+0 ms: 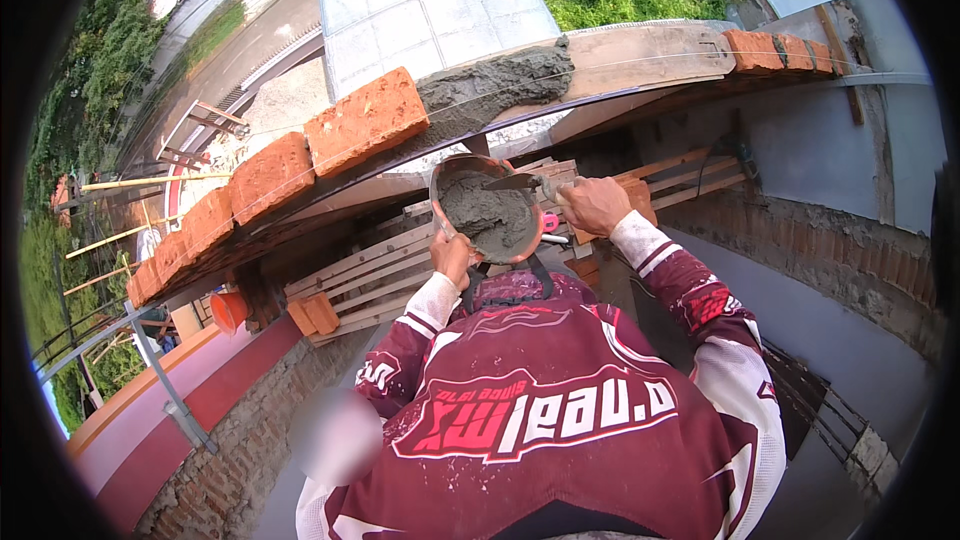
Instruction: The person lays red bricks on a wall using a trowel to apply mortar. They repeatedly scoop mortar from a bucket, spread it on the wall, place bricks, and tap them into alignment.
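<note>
My left hand (451,252) grips the side of a round orange container (434,190) of wet grey mortar (490,220), held at my chest. My right hand (595,205) is closed on the handle of a trowel (515,182), its blade at the container's upper part, over the mortar. Beyond them runs the wall top, with red bricks (366,118) in a row at the left and a rough bed of grey mortar (495,85) beside them. A taut string crosses along the row. More bricks (780,52) sit at the right end.
Wooden slats (350,290) with loose bricks (312,314) lie below the wall. A pink tool (549,223) rests behind my right hand. An orange bucket (228,312) and metal railing (150,360) are at the left, a grey wall (820,150) at the right. A street drops away beyond.
</note>
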A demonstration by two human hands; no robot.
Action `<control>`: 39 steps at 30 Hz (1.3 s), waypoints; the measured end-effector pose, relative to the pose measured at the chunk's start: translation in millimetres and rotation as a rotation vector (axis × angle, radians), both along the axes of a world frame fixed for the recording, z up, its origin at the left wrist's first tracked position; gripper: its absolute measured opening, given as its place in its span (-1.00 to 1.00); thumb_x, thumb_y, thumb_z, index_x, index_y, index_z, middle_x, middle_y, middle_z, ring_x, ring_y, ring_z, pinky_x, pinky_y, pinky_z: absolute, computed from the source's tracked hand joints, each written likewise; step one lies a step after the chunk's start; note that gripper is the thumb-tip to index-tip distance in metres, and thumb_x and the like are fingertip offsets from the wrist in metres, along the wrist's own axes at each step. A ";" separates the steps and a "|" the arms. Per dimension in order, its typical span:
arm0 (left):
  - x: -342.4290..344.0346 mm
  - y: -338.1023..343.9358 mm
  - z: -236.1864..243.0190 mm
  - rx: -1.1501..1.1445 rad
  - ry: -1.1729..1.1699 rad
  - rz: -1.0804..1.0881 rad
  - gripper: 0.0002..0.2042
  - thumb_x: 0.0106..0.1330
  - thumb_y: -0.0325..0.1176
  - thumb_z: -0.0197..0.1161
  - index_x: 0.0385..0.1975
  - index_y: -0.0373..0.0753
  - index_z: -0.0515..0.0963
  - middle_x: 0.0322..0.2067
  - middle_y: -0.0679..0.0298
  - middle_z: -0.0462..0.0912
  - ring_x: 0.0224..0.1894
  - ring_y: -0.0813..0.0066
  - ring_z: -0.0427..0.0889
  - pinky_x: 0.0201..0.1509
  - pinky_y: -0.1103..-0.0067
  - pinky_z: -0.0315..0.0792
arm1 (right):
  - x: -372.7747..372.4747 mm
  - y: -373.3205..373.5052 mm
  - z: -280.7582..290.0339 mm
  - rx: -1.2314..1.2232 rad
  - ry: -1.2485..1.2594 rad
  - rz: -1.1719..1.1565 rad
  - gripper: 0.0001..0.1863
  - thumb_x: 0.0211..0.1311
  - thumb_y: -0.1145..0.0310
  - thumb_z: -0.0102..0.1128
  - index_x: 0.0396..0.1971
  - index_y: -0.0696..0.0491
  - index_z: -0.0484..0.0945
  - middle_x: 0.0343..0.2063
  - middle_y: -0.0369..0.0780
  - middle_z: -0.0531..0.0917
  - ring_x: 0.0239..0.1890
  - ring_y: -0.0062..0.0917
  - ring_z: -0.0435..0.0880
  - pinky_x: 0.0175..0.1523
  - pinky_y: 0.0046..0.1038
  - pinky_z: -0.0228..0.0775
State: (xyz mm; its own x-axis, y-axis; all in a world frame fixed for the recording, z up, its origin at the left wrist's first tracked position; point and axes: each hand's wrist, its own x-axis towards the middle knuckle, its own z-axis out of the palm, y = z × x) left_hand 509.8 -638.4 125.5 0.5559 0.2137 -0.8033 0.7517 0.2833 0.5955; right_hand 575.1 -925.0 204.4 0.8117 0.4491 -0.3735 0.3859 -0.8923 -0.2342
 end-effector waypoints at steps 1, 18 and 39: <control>3.7 -6.0 13.1 -0.010 -0.008 -0.045 -0.92 0.10 -0.59 0.04 -0.42 -0.28 0.39 -0.59 0.26 0.43 -0.59 0.45 0.47 -0.59 0.48 0.39 | -3.9 8.9 -26.1 -0.003 0.005 -0.042 -0.70 0.21 0.14 0.13 -0.20 0.03 0.57 -0.47 -0.09 0.65 -0.43 -0.15 0.70 -0.34 -0.15 0.55; 17.8 -31.4 -18.8 0.255 -0.182 -0.550 -0.95 0.11 -0.61 0.06 -0.45 -0.35 0.45 -0.57 0.22 0.52 -0.56 0.44 0.53 -0.55 0.48 0.44 | -78.4 -4.9 -67.9 0.087 0.326 -0.346 -0.63 0.18 0.07 0.11 -0.29 0.08 0.63 -0.33 0.03 0.69 -0.22 -0.05 0.69 -0.09 -0.09 0.52; 9.2 -41.3 37.2 -0.167 0.043 -0.146 -0.83 0.18 -0.61 0.00 -0.22 -0.36 0.32 -0.36 0.08 0.50 -0.40 0.25 0.59 -0.33 0.30 0.64 | -43.4 -29.3 -21.1 0.499 0.786 -0.328 -0.67 0.18 0.19 0.18 -0.40 0.21 0.62 -0.60 -0.18 0.61 -0.53 -0.46 0.62 -0.40 -0.37 0.44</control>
State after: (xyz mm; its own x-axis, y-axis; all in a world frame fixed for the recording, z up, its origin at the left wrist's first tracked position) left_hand 519.0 -679.7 162.7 0.5359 -0.0042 -0.8442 0.8155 0.2614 0.5164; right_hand 531.7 -954.3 183.3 0.5258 0.4991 -0.6888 -0.2897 -0.6562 -0.6967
